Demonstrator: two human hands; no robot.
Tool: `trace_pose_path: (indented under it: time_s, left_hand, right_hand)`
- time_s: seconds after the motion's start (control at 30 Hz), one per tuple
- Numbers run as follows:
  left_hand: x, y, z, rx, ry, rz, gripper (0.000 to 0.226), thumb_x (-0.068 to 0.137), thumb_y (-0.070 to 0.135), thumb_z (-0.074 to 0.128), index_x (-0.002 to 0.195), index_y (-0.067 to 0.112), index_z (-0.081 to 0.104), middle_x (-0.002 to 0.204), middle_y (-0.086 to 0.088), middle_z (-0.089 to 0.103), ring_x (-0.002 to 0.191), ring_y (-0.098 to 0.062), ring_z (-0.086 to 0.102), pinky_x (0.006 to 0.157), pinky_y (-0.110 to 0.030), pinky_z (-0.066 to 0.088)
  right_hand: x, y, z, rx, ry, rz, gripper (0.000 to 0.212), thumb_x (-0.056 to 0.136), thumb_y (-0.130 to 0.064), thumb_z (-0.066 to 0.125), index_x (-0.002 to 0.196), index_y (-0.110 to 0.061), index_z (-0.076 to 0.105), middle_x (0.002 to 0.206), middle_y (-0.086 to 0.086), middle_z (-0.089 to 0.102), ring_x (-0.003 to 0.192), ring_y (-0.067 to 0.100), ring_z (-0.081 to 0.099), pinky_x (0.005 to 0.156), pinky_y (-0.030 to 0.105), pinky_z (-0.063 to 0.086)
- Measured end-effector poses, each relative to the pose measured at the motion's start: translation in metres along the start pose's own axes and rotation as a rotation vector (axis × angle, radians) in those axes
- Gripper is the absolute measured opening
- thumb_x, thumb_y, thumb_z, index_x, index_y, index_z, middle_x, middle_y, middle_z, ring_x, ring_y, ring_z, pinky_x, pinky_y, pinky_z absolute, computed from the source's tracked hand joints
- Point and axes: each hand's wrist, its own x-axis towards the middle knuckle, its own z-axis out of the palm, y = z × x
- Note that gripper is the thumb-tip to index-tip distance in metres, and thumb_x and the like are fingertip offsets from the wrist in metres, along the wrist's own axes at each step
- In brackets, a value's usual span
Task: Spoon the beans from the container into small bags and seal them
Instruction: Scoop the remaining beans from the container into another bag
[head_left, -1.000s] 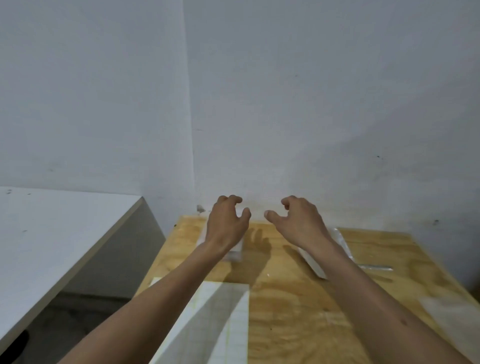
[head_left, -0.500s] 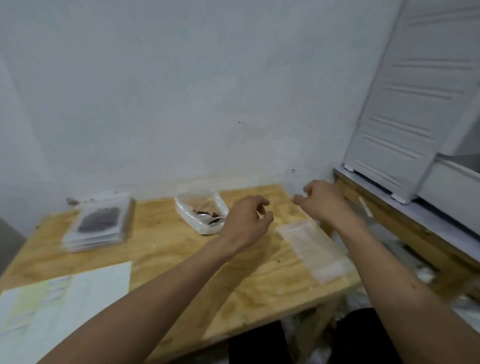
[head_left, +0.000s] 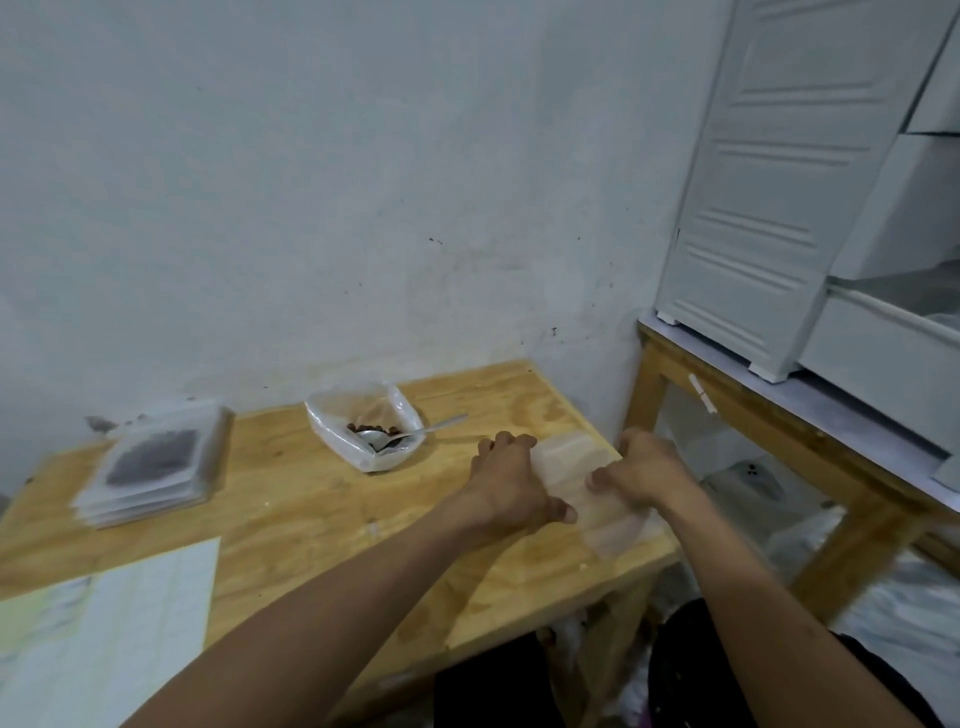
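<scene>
Clear, floppy plastic is the worry: the stack of small bags (head_left: 582, 483) lies at the right edge of the bench (head_left: 291, 514), its near end just over the corner, and both hands are on it, the left hand (head_left: 511, 491) with its thumb pressed on the near side and fingers curled over the far side, the right hand (head_left: 641, 470) with fingers bent down onto the right side; each grip looks to be pinching the stack, though how firmly I cannot tell. Thin bags cling, so two may lift as one, or a careless pull could slide the pile off the corner onto the clutter below. A clear container (head_left: 363, 431) stands well to the left of the hands, few beans (head_left: 371, 428) left in it, with a spoon (head_left: 410, 434) whose handle sticks out over the rim toward the hands; a sleeve or a lifted bag could catch it and tip the light tub. Filled bags (head_left: 150, 462) sit stacked at the far left, a sheet of paper (head_left: 104, 634) nearer. Pale plywood tops the bench, against a scuffed grey wall (head_left: 363, 182), with a white plastic drawer unit (head_left: 769, 182) on a neighbouring wooden table (head_left: 779, 415) at right
</scene>
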Motion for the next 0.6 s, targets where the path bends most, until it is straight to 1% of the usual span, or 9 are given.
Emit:
trace_pose_path:
  time_s: [0.1,0.17,0.23,0.27,0.3,0.37,0.43,0.53,0.6]
  left_hand:
    - [0.002,0.0,-0.001,-0.092,0.0,-0.04,0.117,0.064,0.044,0.093,0.157,0.02,0.028,0.149,-0.004,0.038,0.142,-0.027,0.028,0.116,-0.043,0.036]
    - [0.003,0.0,0.001,-0.232,0.034,-0.046,0.104,0.071,0.027,0.09,0.157,0.019,0.031,0.14,-0.006,0.044,0.134,-0.027,0.04,0.108,-0.041,0.044]
    - [0.003,0.001,0.005,-0.479,0.119,-0.032,0.08,0.081,0.006,0.078,0.151,0.015,0.041,0.116,-0.002,0.054,0.106,-0.023,0.058,0.081,-0.032,0.054]
    - [0.002,0.003,0.006,-0.602,0.166,-0.039,0.07,0.084,-0.003,0.071,0.147,0.012,0.046,0.102,0.0,0.055,0.089,-0.02,0.06,0.069,-0.028,0.052]
    - [0.001,0.005,0.005,-0.697,0.212,-0.053,0.065,0.085,-0.011,0.066,0.144,0.01,0.05,0.091,0.002,0.055,0.078,-0.017,0.058,0.065,-0.026,0.05]
    - [0.002,0.01,-0.001,-0.827,0.306,-0.065,0.062,0.084,-0.017,0.062,0.139,0.008,0.052,0.084,0.001,0.055,0.073,-0.016,0.058,0.071,-0.03,0.055]
    - [0.001,0.017,-0.016,-0.906,0.386,-0.016,0.061,0.084,-0.017,0.063,0.136,0.013,0.052,0.082,-0.001,0.056,0.076,-0.018,0.061,0.082,-0.037,0.059]
    - [-0.002,0.023,-0.048,-0.901,0.527,0.134,0.042,0.082,-0.011,0.067,0.112,0.018,0.069,0.081,0.001,0.065,0.08,-0.018,0.065,0.09,-0.047,0.059]
    - [-0.005,0.024,-0.073,-0.873,0.6,0.215,0.028,0.083,-0.007,0.07,0.096,0.016,0.078,0.088,0.0,0.072,0.081,-0.013,0.066,0.086,-0.04,0.06]
  right_hand:
    - [0.003,0.0,0.002,-0.086,-0.035,0.031,0.082,0.064,-0.053,0.082,0.13,-0.014,0.054,0.137,0.015,0.054,0.122,0.038,0.054,0.098,0.042,0.051]
    - [0.001,-0.002,0.001,-0.082,-0.053,0.04,0.08,0.064,-0.052,0.081,0.129,-0.014,0.055,0.135,0.014,0.057,0.122,0.038,0.055,0.098,0.044,0.051]
    - [-0.002,-0.004,0.001,-0.074,-0.065,0.039,0.076,0.072,-0.05,0.081,0.133,-0.013,0.054,0.139,0.013,0.056,0.128,0.037,0.051,0.102,0.042,0.048]
    - [-0.003,-0.004,0.001,-0.06,-0.069,0.039,0.076,0.075,-0.049,0.08,0.136,-0.014,0.052,0.143,0.012,0.053,0.131,0.036,0.048,0.105,0.041,0.045]
    - [-0.005,-0.004,0.001,-0.033,-0.068,0.03,0.078,0.076,-0.05,0.08,0.139,-0.015,0.05,0.145,0.011,0.052,0.134,0.036,0.047,0.106,0.041,0.044]
    - [-0.008,-0.006,0.001,0.081,-0.035,-0.014,0.082,0.076,-0.049,0.082,0.143,-0.016,0.049,0.146,0.01,0.053,0.134,0.035,0.048,0.108,0.044,0.043]
    - [-0.012,-0.014,-0.006,0.264,0.079,-0.092,0.077,0.076,-0.043,0.084,0.141,-0.014,0.052,0.143,0.012,0.056,0.131,0.032,0.052,0.108,0.046,0.045]
    - [-0.026,-0.039,-0.031,0.529,0.279,-0.244,0.041,0.086,-0.039,0.077,0.116,-0.015,0.064,0.121,0.009,0.068,0.109,0.023,0.064,0.094,0.04,0.052]
    - [-0.042,-0.066,-0.054,0.619,0.325,-0.313,0.031,0.09,-0.046,0.07,0.101,-0.017,0.064,0.099,0.004,0.072,0.091,0.021,0.07,0.084,0.041,0.057]
